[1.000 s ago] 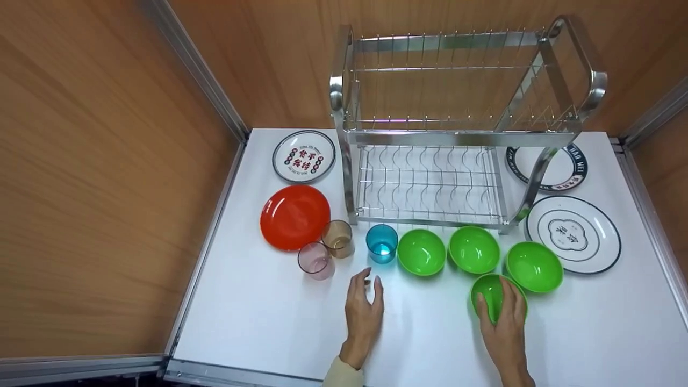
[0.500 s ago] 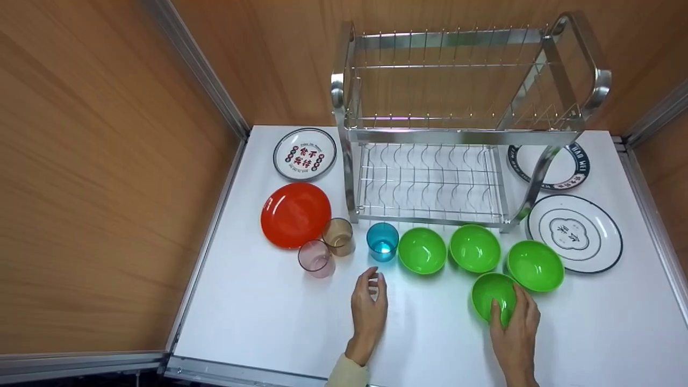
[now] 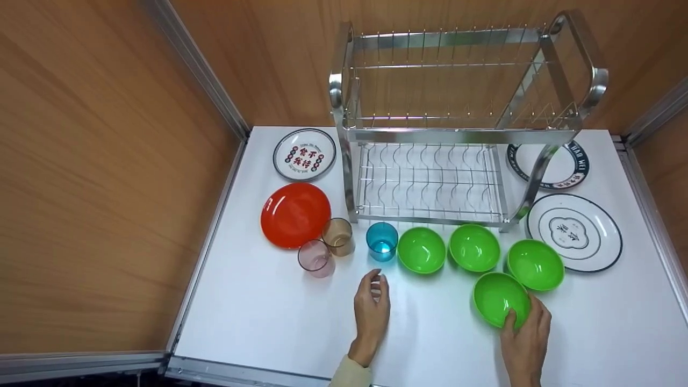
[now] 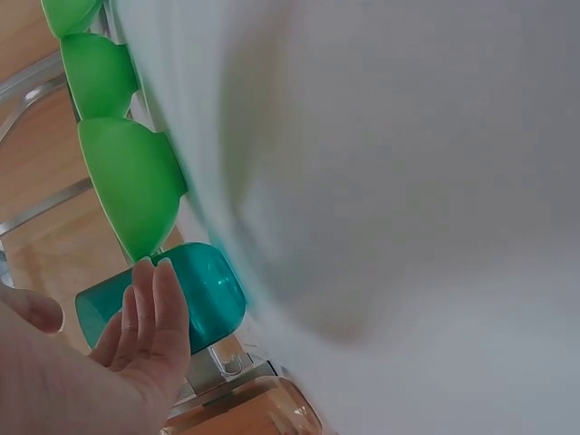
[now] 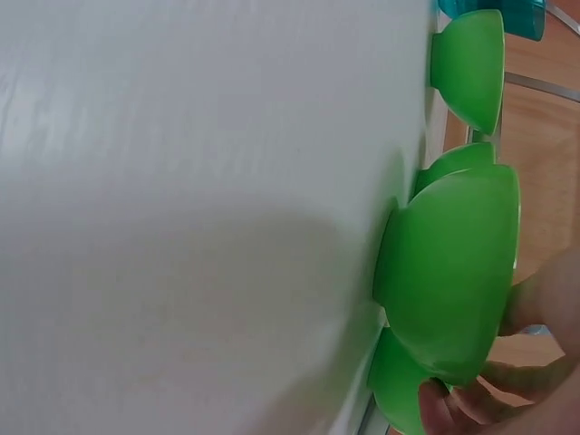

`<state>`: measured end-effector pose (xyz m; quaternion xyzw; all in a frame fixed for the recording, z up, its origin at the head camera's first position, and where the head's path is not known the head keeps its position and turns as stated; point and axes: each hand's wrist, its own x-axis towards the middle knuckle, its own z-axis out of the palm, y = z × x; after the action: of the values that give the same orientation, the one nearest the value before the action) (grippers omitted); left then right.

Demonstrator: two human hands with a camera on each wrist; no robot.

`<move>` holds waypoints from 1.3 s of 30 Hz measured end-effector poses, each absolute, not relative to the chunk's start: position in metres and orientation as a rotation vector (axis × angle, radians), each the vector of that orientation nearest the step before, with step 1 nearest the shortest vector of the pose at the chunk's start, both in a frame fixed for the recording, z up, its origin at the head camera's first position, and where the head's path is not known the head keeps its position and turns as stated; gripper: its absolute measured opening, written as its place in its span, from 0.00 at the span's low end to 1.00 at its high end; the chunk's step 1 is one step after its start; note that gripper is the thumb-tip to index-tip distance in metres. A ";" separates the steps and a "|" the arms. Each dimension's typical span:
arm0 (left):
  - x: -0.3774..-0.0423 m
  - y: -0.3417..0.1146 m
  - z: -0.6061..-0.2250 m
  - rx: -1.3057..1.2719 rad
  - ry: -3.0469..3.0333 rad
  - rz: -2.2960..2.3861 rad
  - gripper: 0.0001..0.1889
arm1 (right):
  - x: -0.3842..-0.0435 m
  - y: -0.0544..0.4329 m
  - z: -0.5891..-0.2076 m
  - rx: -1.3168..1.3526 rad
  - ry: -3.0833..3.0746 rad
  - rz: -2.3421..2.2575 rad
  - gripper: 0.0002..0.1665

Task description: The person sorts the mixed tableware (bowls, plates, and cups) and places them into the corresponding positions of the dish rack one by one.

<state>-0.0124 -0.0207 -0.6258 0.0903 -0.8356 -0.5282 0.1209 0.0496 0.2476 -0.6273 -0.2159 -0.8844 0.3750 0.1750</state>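
Note:
My right hand [image 3: 527, 338] grips the right rim of the nearest green bowl [image 3: 497, 298], thumb inside and fingers along the outer wall. In the right wrist view, that bowl [image 5: 458, 263] hides part of the bowls behind it. Three more green bowls stand beyond: one at the right [image 3: 536, 266], one in the middle [image 3: 474, 248] and one at the left [image 3: 421, 250]. My left hand [image 3: 372, 312] holds nothing; its fingers are loosely bent just in front of a blue glass [image 3: 382, 242]. The left wrist view has its fingertips overlapping that glass [image 4: 213, 294].
A two-tier metal dish rack [image 3: 430, 220] stands behind the bowls. At left are a brown glass [image 3: 337, 236], a pink glass [image 3: 315, 258], a red plate [image 3: 295, 215] and a white plate [image 3: 304, 172]. Two patterned plates, one dark-rimmed [image 3: 578, 166], one oval [image 3: 596, 236], lie at right.
My right hand has shifted right, from over the nearest bowl's inside to its right rim, and the bowl has moved slightly right. My left hand has drifted slightly right, its fingers closer together.

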 end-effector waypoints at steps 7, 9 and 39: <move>-0.013 -0.020 -0.628 0.285 -2.431 -1.589 0.11 | 0.050 0.251 -0.628 -0.696 -2.559 1.139 0.31; -0.014 -0.019 -0.627 0.297 -2.432 -1.618 0.11 | 0.048 0.252 -0.628 -0.725 -2.571 1.192 0.31; -0.023 0.014 -0.593 0.102 -2.391 -2.028 0.21 | 0.015 0.199 -0.589 -0.355 -2.537 1.472 0.24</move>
<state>-0.0231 0.0138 -0.5934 0.0324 -0.7623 -0.6464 0.0024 0.0145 0.1988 -0.5887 -0.1197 -0.8550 0.4960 0.0933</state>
